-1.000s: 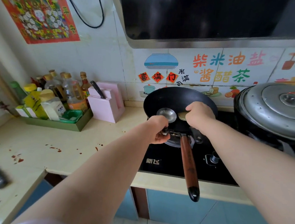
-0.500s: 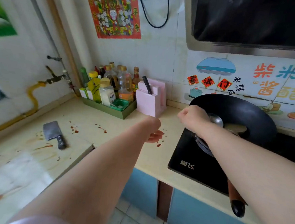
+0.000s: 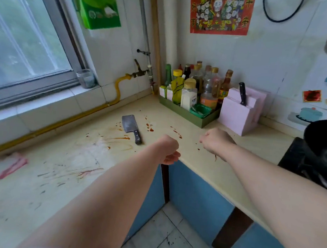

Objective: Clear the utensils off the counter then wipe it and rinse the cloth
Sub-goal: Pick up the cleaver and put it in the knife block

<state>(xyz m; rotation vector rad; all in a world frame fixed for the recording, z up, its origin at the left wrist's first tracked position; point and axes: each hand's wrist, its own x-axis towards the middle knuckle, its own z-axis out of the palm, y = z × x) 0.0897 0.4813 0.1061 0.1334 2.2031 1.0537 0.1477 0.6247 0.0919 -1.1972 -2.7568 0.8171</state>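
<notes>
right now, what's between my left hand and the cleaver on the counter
Nothing solid: in the head view only a short bare stretch of counter separates the left hand from the handle end of the cleaver.
</notes>
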